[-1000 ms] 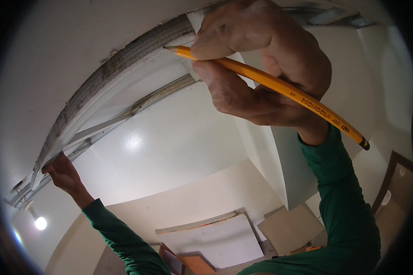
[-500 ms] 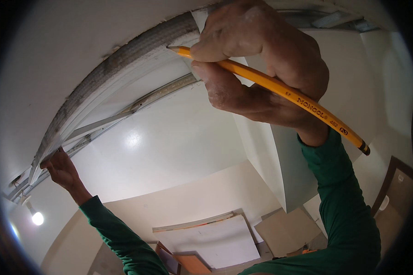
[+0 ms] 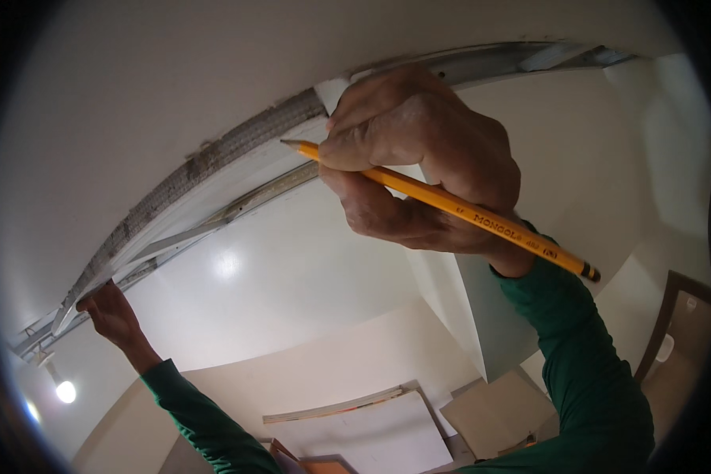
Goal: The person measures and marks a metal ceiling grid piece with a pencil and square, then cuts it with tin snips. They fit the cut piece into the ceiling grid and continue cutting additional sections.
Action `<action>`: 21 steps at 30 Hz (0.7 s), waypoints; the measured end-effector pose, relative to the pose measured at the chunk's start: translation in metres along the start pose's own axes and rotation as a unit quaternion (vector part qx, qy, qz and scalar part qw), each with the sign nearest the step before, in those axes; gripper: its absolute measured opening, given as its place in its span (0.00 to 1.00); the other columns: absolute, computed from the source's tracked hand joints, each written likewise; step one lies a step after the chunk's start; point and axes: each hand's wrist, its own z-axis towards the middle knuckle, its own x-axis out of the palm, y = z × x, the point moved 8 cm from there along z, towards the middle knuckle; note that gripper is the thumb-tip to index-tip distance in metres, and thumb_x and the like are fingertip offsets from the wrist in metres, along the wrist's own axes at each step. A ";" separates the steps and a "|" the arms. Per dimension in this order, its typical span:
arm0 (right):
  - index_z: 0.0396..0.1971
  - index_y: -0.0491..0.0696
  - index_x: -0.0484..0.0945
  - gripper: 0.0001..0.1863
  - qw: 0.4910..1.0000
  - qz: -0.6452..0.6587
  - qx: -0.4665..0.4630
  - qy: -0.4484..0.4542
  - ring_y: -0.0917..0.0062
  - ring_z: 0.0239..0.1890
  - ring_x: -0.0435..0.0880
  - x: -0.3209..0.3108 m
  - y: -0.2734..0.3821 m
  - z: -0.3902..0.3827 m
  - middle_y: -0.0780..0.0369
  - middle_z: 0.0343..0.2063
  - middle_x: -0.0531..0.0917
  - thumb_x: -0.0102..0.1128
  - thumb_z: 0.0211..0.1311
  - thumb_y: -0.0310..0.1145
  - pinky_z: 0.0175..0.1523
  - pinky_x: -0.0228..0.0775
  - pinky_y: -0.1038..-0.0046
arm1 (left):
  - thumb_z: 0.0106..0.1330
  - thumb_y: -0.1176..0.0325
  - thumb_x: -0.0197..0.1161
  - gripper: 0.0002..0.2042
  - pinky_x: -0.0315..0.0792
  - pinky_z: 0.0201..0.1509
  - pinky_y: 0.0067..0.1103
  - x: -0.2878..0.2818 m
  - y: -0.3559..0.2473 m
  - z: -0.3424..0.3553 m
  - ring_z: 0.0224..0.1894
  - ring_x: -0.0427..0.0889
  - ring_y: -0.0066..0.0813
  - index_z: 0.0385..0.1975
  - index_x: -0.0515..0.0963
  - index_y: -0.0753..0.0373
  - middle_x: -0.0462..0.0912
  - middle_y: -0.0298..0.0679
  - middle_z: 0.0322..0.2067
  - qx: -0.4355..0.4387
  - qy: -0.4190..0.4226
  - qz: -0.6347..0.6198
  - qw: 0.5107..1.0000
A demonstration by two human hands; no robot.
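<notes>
Pretty hard to tell what's behind the right hand (image 3: 419, 166); it hides part of the long white strip (image 3: 213, 201) held against the ceiling. That hand is curled tight around a yellow pencil (image 3: 450, 207), tip touching the strip's near end. The pencil has dark print along its barrel. The left hand (image 3: 112, 314) grips the strip's far end, fingers mostly hidden. Below the strip, flat boards (image 3: 498, 411) lean blurry.
</notes>
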 end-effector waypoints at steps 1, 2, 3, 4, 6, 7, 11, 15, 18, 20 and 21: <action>0.41 0.49 0.83 0.17 1.000 0.013 0.010 0.025 0.74 0.38 0.88 -0.006 0.000 0.004 0.63 0.35 0.86 0.81 0.53 0.25 0.43 0.85 0.74 | 0.74 0.41 0.66 0.36 0.48 0.87 0.39 -0.006 0.003 0.002 0.79 0.63 0.36 0.76 0.70 0.54 0.68 0.38 0.77 0.005 -0.001 -0.007 1.000; 0.43 0.48 0.83 0.18 0.999 0.026 0.025 0.040 0.73 0.40 0.89 -0.007 0.000 0.001 0.61 0.37 0.87 0.81 0.53 0.24 0.44 0.86 0.73 | 0.74 0.41 0.66 0.36 0.48 0.87 0.39 -0.006 0.003 0.002 0.79 0.63 0.36 0.76 0.70 0.54 0.68 0.38 0.77 0.003 0.006 -0.001 1.000; 0.45 0.47 0.84 0.19 0.997 0.038 0.040 0.054 0.72 0.42 0.90 -0.008 -0.001 -0.002 0.59 0.39 0.87 0.80 0.53 0.23 0.45 0.87 0.73 | 0.74 0.41 0.66 0.36 0.48 0.87 0.39 -0.007 0.002 0.003 0.79 0.63 0.36 0.75 0.70 0.54 0.68 0.39 0.77 0.001 0.012 0.006 1.000; 0.45 0.47 0.84 0.20 0.996 0.046 0.055 0.061 0.72 0.42 0.90 -0.008 -0.002 -0.007 0.59 0.39 0.87 0.80 0.52 0.22 0.44 0.87 0.74 | 0.74 0.41 0.66 0.36 0.48 0.87 0.39 -0.008 -0.001 0.004 0.79 0.63 0.36 0.75 0.70 0.54 0.69 0.39 0.77 -0.001 0.014 0.011 1.000; 0.45 0.47 0.84 0.19 0.993 0.050 0.084 0.063 0.72 0.42 0.90 -0.011 -0.002 -0.014 0.59 0.39 0.87 0.79 0.52 0.22 0.44 0.87 0.74 | 0.74 0.41 0.66 0.35 0.48 0.87 0.39 -0.002 0.005 -0.001 0.79 0.64 0.37 0.75 0.71 0.54 0.69 0.39 0.76 -0.007 0.009 0.006 1.000; 0.44 0.48 0.84 0.18 0.993 0.049 0.097 0.054 0.72 0.42 0.90 -0.012 0.000 -0.017 0.59 0.38 0.88 0.79 0.52 0.22 0.44 0.87 0.73 | 0.75 0.41 0.66 0.35 0.48 0.87 0.39 0.001 0.007 -0.003 0.78 0.64 0.37 0.75 0.71 0.54 0.70 0.39 0.76 -0.010 0.004 0.003 1.000; 0.39 0.49 0.84 0.15 0.990 0.016 0.127 0.053 0.73 0.41 0.90 -0.017 0.010 -0.021 0.61 0.34 0.88 0.77 0.51 0.22 0.45 0.86 0.72 | 0.75 0.42 0.66 0.34 0.49 0.87 0.39 -0.007 0.003 0.003 0.78 0.64 0.38 0.74 0.72 0.54 0.71 0.40 0.75 -0.012 0.032 0.010 0.999; 0.36 0.49 0.84 0.14 0.987 0.010 0.155 0.034 0.73 0.40 0.90 -0.015 0.010 -0.031 0.63 0.32 0.88 0.77 0.49 0.22 0.45 0.86 0.72 | 0.74 0.41 0.66 0.35 0.48 0.88 0.39 0.001 -0.001 0.004 0.79 0.63 0.38 0.74 0.71 0.55 0.69 0.41 0.76 -0.008 0.050 0.013 0.999; 0.36 0.48 0.84 0.14 0.991 0.015 0.130 0.021 0.73 0.39 0.90 -0.020 0.010 -0.027 0.63 0.32 0.88 0.77 0.49 0.22 0.44 0.86 0.73 | 0.73 0.39 0.65 0.36 0.47 0.89 0.40 0.010 -0.001 0.003 0.79 0.62 0.39 0.74 0.70 0.55 0.67 0.41 0.77 -0.008 0.025 0.027 0.999; 0.36 0.48 0.84 0.13 0.991 0.016 0.132 0.011 0.73 0.38 0.90 -0.020 0.011 -0.032 0.63 0.32 0.88 0.77 0.50 0.21 0.44 0.86 0.74 | 0.73 0.39 0.65 0.37 0.47 0.89 0.40 0.010 -0.006 0.003 0.79 0.62 0.39 0.74 0.70 0.55 0.65 0.42 0.78 -0.010 0.016 0.034 0.999; 0.36 0.47 0.84 0.13 0.990 0.018 0.138 0.001 0.72 0.38 0.90 -0.021 0.012 -0.035 0.62 0.32 0.88 0.77 0.50 0.21 0.44 0.86 0.74 | 0.73 0.38 0.65 0.37 0.47 0.89 0.40 0.007 -0.008 0.002 0.79 0.62 0.39 0.74 0.70 0.56 0.65 0.42 0.78 -0.011 0.018 0.036 0.999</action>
